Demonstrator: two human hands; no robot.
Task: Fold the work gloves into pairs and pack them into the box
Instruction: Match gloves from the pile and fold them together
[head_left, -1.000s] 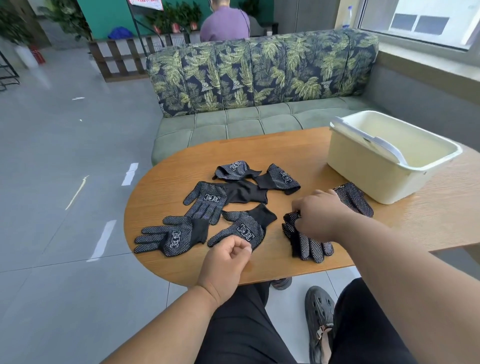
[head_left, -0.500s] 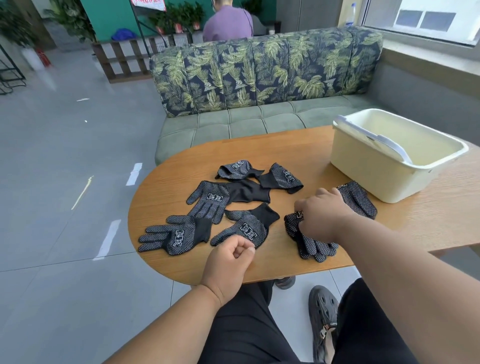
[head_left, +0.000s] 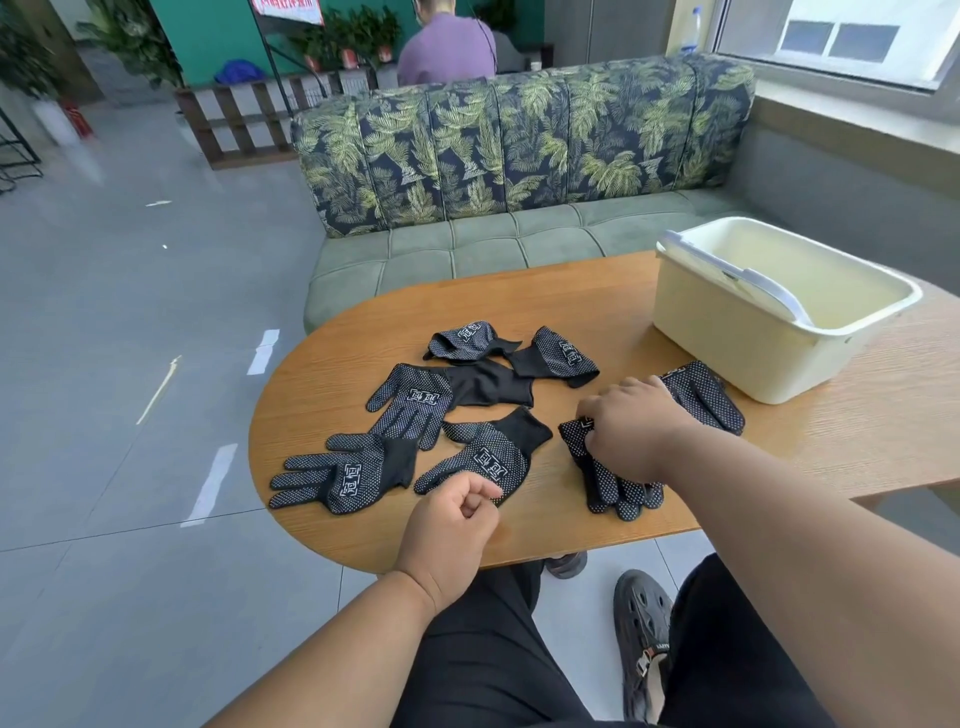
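Note:
Several black dotted work gloves lie on the oval wooden table (head_left: 332, 364). My right hand (head_left: 636, 434) grips a stacked glove pair (head_left: 610, 480), whose fingers point toward me. Another glove (head_left: 701, 395) lies just behind that hand. My left hand (head_left: 449, 530) is curled into a fist at the near table edge and holds nothing; it sits just in front of a flat glove (head_left: 488, 460). Further left lie a flat glove (head_left: 345, 475) and another (head_left: 415, 402). Two crumpled gloves (head_left: 467, 338) (head_left: 561, 356) lie further back. The cream plastic box (head_left: 727, 332) stands at the right.
A white handle (head_left: 753, 280) lies across the box's open top. A green sofa with a leaf-print back (head_left: 519, 140) stands behind the table. A person in a purple top (head_left: 447, 49) sits beyond it. My knees and a dark shoe (head_left: 644, 639) are under the near edge.
Both hands stay almost where they were; my right hand keeps its hold on the glove pair. The camera has shifted slightly.

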